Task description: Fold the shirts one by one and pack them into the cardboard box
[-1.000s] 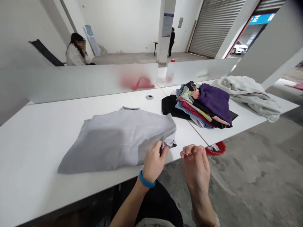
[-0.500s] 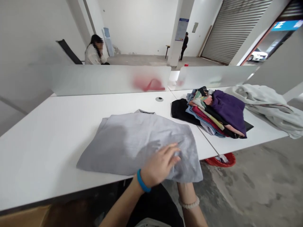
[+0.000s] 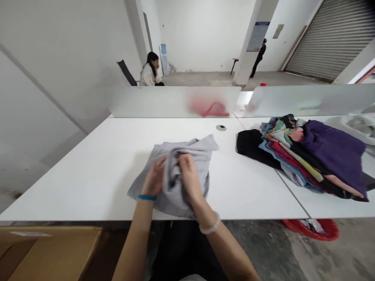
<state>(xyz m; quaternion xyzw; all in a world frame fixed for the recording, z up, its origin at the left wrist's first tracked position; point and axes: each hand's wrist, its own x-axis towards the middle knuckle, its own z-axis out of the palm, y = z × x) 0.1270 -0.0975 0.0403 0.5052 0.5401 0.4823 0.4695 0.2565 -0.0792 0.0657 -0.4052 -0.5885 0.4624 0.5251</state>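
Observation:
A light grey shirt point(image 3: 146, 177) lies on the white table in front of me, its right part lifted and folded over towards the left. My right hand point(image 3: 190, 173), with a pale beaded bracelet at the wrist, grips the raised fold from inside, its fingers curled on the cloth. My left hand point(image 3: 154, 177), with a blue wristband, is at the fold's left side, touching the fabric. Its fingers look apart, though motion blurs them. One corner of the shirt sticks out at the back right.
To the right lies a pile of folded clothes point(image 3: 310, 156) with a purple garment point(image 3: 334, 150) on top. White cloth point(image 3: 356, 127) sits beyond it. A frosted divider point(image 3: 152, 102) edges the table. Below are a cardboard box point(image 3: 58, 253) and a red bin point(image 3: 329, 230). Two people are in the background.
The shirt lay spread flat; its right part is now folded up and leftward. My right hand has come from beneath the edge into the fold. My left hand has moved left; the view has shifted left.

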